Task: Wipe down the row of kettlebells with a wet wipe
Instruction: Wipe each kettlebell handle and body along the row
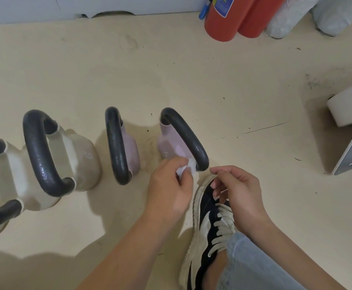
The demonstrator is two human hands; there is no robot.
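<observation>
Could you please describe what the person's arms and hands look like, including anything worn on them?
Both the left hand and right hand are bare: no gloves, rings or watch show. The forearms are uncovered too, with no sleeve in view.

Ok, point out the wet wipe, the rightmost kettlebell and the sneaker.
wet wipe [186,170]: head view, crumpled white wad.
rightmost kettlebell [171,143]: head view, pink body.
sneaker [205,204]: head view, dark toe panel.

Scuffed beige floor [171,70], white wall [34,7], red extinguishers [223,21]
</observation>
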